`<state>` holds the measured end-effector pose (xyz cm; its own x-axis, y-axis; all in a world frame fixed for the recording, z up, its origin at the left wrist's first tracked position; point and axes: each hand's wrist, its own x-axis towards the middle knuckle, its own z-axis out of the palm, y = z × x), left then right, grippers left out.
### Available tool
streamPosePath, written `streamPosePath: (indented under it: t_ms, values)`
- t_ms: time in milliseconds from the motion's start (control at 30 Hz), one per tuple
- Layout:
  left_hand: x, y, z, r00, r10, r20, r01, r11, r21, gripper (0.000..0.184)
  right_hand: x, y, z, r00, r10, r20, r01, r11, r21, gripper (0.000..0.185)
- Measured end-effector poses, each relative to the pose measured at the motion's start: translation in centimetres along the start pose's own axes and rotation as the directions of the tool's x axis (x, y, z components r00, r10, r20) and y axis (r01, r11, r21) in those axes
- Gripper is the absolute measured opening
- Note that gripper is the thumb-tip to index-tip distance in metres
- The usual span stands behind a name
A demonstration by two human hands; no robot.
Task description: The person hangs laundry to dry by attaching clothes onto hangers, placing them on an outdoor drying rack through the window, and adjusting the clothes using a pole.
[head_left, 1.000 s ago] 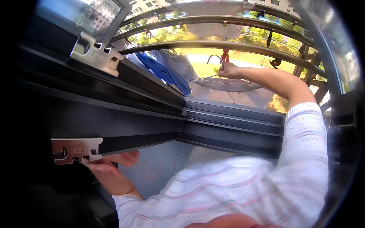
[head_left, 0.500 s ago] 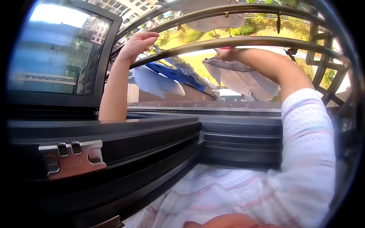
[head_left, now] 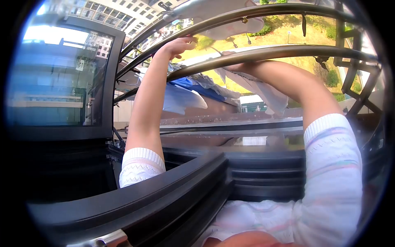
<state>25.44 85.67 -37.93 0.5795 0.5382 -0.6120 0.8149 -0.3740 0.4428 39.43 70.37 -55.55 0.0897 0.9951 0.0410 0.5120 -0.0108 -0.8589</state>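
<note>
My left hand point(head_left: 179, 46) reaches out past the dark metal rails, its fingers stretched out to the right with nothing visible in them. My right hand point(head_left: 238, 65) is partly hidden behind the nearest rail point(head_left: 284, 52). A pale garment with a gathered edge point(head_left: 267, 92) hangs down from my right hand, which appears closed on its upper edge. Between my arms, below the rail, hang a light blue cloth point(head_left: 179, 101) and a bright blue one point(head_left: 199, 88). A whitish garment point(head_left: 234, 29) hangs beyond the farther rail.
Both arms extend out over the black window frame point(head_left: 135, 193). An open window pane point(head_left: 61, 86) stands at the left. Folding metal bars point(head_left: 358, 82) are at the right. A metal latch piece point(head_left: 109, 239) sits on the frame's near side. Grass and buildings lie far below.
My left hand has moved right and farther out, its sleeve cuff now showing. The pale garment is drawn narrower beneath my right hand. The view has shifted, with the window frame lower.
</note>
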Motion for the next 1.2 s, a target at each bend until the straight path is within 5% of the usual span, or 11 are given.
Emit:
streamPosePath:
  t_ms: [133, 267, 433, 533, 667, 700, 933, 1200]
  values:
    - [1.6, -1.3, 0.6, 0.998, 0.059, 0.023, -0.040, 0.872, -0.488, 0.036, 2.0, -0.6, 1.2, 0.998, 0.046, -0.049, -0.048, 0.998, -0.046, 0.032]
    - [2.2, -1.9, 0.1, 0.996, 0.082, 0.037, -0.040, 0.770, -0.637, 0.034, 3.6, -2.0, 1.3, 0.972, 0.235, -0.024, -0.236, 0.971, -0.042, 0.029]
    - [2.6, -2.6, -0.2, 0.994, 0.109, 0.005, -0.075, 0.722, -0.688, 0.027, 4.7, -3.1, 1.4, 0.968, 0.228, -0.099, -0.234, 0.971, -0.047, 0.043]
    - [1.9, -2.0, 0.1, 0.997, 0.069, -0.016, -0.061, 0.723, -0.688, 0.028, 5.7, -3.4, 2.1, 0.933, 0.335, -0.130, -0.323, 0.941, 0.101, 0.048]
    - [1.6, -2.2, -0.1, 0.994, 0.105, -0.001, -0.075, 0.701, -0.709, 0.028, 6.4, -2.9, 2.0, 0.979, 0.108, -0.171, -0.131, 0.983, -0.131, 0.062]
    - [1.7, -2.3, 0.0, 0.994, 0.107, -0.005, -0.078, 0.694, -0.716, 0.028, 6.4, -2.8, 2.3, 0.969, 0.136, -0.205, -0.151, 0.987, -0.061, 0.066]
    - [0.9, -2.1, -0.1, 0.993, 0.118, 0.001, -0.087, 0.733, -0.675, 0.030, 9.0, -1.7, 3.8, 0.921, 0.172, -0.350, -0.208, 0.976, -0.068, 0.053]
    - [0.6, -2.3, -0.1, 0.989, 0.148, -0.001, -0.110, 0.730, -0.674, 0.031, 7.3, -3.9, 2.3, 0.960, 0.186, -0.211, -0.223, 0.961, -0.167, 0.062]
